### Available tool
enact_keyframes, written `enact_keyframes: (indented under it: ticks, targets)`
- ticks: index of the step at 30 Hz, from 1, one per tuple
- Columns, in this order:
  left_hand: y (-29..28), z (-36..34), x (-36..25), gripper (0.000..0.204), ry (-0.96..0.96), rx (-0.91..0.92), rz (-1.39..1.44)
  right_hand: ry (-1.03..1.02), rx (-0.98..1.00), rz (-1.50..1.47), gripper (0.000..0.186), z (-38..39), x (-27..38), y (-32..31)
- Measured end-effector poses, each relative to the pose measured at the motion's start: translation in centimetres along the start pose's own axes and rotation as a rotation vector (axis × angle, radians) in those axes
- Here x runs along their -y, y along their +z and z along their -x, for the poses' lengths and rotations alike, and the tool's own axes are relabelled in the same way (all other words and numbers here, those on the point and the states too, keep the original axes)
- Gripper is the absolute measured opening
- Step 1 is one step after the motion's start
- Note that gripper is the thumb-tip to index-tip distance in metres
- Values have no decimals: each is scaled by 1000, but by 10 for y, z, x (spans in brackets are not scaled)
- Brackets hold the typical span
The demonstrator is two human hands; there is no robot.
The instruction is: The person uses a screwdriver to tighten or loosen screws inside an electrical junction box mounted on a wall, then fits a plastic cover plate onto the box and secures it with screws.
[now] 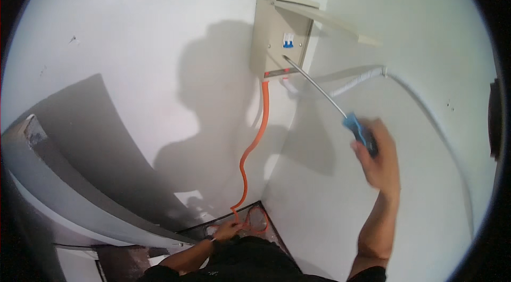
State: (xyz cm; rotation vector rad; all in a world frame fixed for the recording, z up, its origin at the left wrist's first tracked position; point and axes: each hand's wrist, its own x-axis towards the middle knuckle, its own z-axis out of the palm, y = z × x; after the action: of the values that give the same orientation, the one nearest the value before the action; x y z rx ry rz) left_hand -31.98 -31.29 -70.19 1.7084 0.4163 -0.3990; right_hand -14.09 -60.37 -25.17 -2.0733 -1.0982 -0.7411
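One screwdriver point(324, 93) slanting up-left, tip at breaker box point(277, 37), right hand point(377, 157) fingers clamped on handle, left hand point(226, 230) gripping orange cable point(254, 143).

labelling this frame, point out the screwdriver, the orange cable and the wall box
screwdriver point(319, 88), head view, on the metal shaft
orange cable point(264, 117), head view, on the run just under the box
wall box point(272, 32), head view, on its beige front

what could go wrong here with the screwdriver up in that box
The screwdriver in the right hand has its bare metal tip inside the open wall box, just below the blue breaker; it could touch something live if the power is on.

The left hand holds the orange cable low down; a tug could strain it where it enters the box.

The long shaft, held at arm's reach, could slip and jab the wiring.
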Motion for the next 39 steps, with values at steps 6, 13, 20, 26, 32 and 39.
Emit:
enact_keyframes:
  ticks: [6, 13, 20, 26, 32, 39]
  targets:
    - [-37, -5, 82, 29, 24, -363, 162, 184, -378, -557, 51, 6, -8, 25]
    - [-30, -45, -58, 28, 314, -245, 167, 307, -548, -681, 48, -146, 9, 18]
    - [10, -38, -79, 28, 317, -118, 333, 360, -641, -907, 36, -150, 8, 34]
    - [-2, -17, -37, 29, 92, -109, 343, 469, -561, -1002, 22, -160, 15, 14]
    - [-16, -25, -28, 26, 127, -185, 451, 437, -540, -1241, 20, -162, -17, 19]
    - [-43, 4, -2, 22, -39, -327, 585, 434, -596, -1355, 18, -147, -20, 33]
